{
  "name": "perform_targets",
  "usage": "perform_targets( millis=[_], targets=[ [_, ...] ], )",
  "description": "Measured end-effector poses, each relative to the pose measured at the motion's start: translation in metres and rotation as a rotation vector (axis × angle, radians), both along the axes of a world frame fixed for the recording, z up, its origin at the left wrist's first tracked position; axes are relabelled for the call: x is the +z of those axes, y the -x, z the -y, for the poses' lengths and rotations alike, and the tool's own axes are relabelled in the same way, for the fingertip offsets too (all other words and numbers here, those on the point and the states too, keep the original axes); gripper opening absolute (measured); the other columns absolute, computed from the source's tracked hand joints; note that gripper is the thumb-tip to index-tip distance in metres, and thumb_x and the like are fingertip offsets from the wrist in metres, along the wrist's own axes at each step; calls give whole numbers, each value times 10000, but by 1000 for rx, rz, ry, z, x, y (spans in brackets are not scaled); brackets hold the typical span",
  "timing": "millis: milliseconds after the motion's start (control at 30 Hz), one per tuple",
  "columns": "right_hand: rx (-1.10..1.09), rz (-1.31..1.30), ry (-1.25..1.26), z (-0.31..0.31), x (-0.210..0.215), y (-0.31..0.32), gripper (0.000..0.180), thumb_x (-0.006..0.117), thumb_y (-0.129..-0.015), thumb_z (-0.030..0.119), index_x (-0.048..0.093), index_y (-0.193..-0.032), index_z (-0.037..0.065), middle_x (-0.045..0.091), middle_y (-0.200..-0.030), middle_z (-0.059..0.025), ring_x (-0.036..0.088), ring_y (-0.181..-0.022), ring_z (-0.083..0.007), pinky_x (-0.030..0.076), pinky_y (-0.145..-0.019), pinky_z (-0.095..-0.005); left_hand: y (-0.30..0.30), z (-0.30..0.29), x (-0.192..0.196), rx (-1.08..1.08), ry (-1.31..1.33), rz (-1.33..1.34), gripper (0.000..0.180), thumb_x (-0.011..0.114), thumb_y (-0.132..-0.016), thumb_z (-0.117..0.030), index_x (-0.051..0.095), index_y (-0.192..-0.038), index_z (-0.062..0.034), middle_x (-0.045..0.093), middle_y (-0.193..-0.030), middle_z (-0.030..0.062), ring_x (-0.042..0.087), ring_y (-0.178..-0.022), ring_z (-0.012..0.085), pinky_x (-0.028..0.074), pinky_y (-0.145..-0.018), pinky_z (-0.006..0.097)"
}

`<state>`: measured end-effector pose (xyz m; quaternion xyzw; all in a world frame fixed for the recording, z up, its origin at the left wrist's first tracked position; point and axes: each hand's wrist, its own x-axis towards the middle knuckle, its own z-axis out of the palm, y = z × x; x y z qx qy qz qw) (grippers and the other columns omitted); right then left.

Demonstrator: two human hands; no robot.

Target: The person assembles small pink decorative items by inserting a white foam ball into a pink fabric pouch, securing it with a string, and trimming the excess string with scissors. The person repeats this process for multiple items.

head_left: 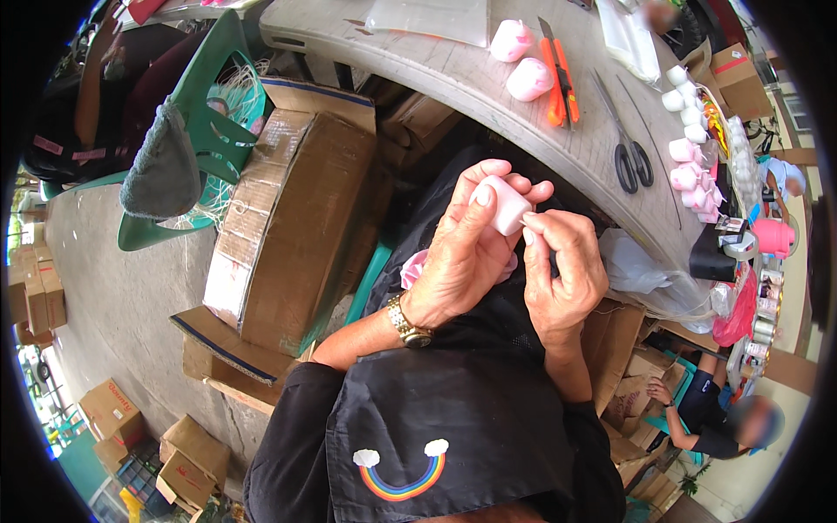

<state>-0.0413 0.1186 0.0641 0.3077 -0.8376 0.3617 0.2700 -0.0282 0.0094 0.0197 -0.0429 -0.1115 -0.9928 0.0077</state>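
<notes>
Pale pink and smooth-looking, the little cylinder (513, 209) is up in the air over the person's lap, just off the near edge of the desk (418, 61). Only the head view to go on here. The left hand (462, 240) is curled around it, thumb on one side and fingers on the other, a loose-ish wrap rather than a full fist. The right hand (562, 266) has thumb and forefinger pinched together right at the near end of the cylinder; might be something thin between them, but it's too small for me to tell.

What would worry me? Mostly a slip. If the surface is as slick as it looks and the right hand tugs harder than the left hand grips, the piece could pop loose, and what's underneath is the dark apron (453, 410), not the desk. Squeezing too hard could dent or smudge it too, if it's soft, which I'm only guessing.

Also, the orange cutters (558, 74) lie right beside two pink pieces (529, 79), with black-handled scissors (634, 161) not far off. A careless reach over there could nick a finger or knock a piece rolling.
</notes>
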Motion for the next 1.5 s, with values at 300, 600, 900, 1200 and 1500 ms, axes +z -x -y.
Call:
perform_targets(
  millis=[300,600,900,1200,1500],
  targets=[
    [162,525,426,0,-14,-3,287,681,-838,10,515,-1073,20,576,-999,-91,577,-829,-130,499,-709,-252,-2,0,3,87,123,12,374,539,-983,-286,411,-1283,-103,504,-1203,100,465,-1276,301,440,-1025,455],
    [55,694,326,-12,-6,-7,67,633,-875,-7,590,-926,-5,622,-833,-39,552,-693,-88,475,-667,-233,0,1,-3,194,266,-39,403,573,-966,-266,401,-1283,-84,510,-1199,122,470,-1268,318,443,-1021,452],
    [24,508,211,-5,-5,-4,88,638,-837,-36,606,-912,-2,618,-811,-53,566,-694,-119,474,-652,-251,-2,0,-3,175,304,-36,484,636,-930,-245,365,-1296,-82,509,-1192,128,478,-1260,311,462,-1001,455],
    [145,663,485,-6,-9,-7,145,663,-872,-27,588,-996,-17,621,-892,-52,593,-783,-88,500,-716,-226,-2,2,-3,168,397,-26,625,675,-904,-259,287,-1366,-101,507,-1165,119,513,-1224,303,485,-973,442],
    [191,738,325,-19,-9,-6,154,625,-861,-86,607,-1003,-30,613,-938,-76,599,-825,-112,497,-736,-229,-3,6,-3,185,402,-8,631,654,-918,-261,262,-1386,-103,515,-1154,127,528,-1199,286,505,-942,417]
  ],
)
